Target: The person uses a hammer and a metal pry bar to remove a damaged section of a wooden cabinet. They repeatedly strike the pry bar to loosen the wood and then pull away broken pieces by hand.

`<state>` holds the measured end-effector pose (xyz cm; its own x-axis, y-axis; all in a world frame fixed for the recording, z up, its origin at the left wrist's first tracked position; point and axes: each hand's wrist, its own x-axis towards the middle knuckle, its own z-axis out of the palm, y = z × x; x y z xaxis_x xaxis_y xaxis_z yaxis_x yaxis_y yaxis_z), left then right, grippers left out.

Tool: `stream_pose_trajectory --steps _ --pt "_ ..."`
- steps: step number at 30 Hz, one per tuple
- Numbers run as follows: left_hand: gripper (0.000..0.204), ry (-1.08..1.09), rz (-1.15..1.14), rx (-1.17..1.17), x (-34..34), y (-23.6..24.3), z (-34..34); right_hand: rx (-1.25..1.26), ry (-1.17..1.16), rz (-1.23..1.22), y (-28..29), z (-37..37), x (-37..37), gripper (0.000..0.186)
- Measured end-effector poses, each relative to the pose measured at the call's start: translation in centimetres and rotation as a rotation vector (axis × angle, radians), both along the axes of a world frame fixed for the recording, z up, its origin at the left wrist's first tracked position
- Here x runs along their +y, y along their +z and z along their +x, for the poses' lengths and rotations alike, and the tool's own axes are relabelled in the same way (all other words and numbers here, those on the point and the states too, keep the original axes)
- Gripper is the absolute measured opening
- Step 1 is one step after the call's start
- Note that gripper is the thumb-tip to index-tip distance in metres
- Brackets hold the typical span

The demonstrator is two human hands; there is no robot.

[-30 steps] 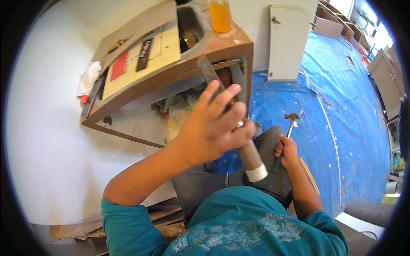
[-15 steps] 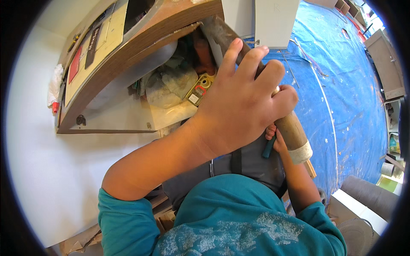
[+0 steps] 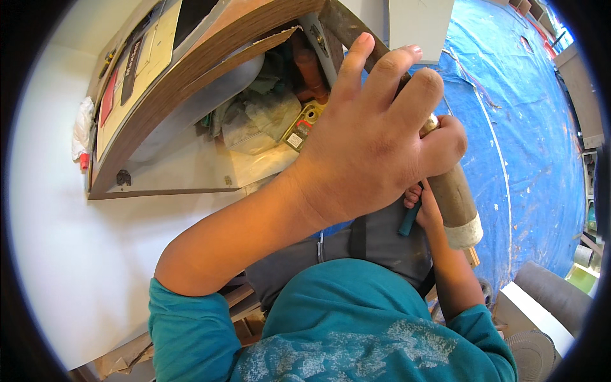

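My left hand (image 3: pixel 375 134) is wrapped round a wood-handled chisel (image 3: pixel 463 200) with a pale, worn butt end. Its long dark blade reaches up to the far end of the brown curved edge of a cabinet (image 3: pixel 191 63). Along that edge, a thin wood-grain strip (image 3: pixel 254 49) hangs partly loose. Lower down, my right hand (image 3: pixel 429 204) is closed on a dark green handle (image 3: pixel 409 219); the rest of that tool is hidden behind my left hand and the chisel.
Inside the cabinet lie a yellow tape measure (image 3: pixel 302 130), a clear plastic bag (image 3: pixel 254 124) and an orange-brown object (image 3: pixel 307 67). A blue tarp (image 3: pixel 528 159) covers the floor at right. A white wall (image 3: pixel 57 254) stands at left, and a round fan guard (image 3: pixel 531 356) at lower right.
My left hand and the chisel have shifted slightly right and up in the picture. More of the loose strip's end shows. My right hand still grips the green handle.
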<state>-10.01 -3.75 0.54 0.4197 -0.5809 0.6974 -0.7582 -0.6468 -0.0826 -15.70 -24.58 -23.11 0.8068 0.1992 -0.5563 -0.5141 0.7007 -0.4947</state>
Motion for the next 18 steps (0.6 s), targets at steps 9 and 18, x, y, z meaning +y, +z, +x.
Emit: stream_pose_trajectory --steps 9,18 --pt "0.031 -0.007 -0.007 -0.013 0.1 0.0 0.5 -0.007 0.002 -0.049 -1.9 -0.1 -0.8 0.029" --pt "0.03 0.012 -0.012 -0.025 0.1 -0.4 0.5 0.031 0.005 -0.052 -1.6 -0.1 0.0 0.023"
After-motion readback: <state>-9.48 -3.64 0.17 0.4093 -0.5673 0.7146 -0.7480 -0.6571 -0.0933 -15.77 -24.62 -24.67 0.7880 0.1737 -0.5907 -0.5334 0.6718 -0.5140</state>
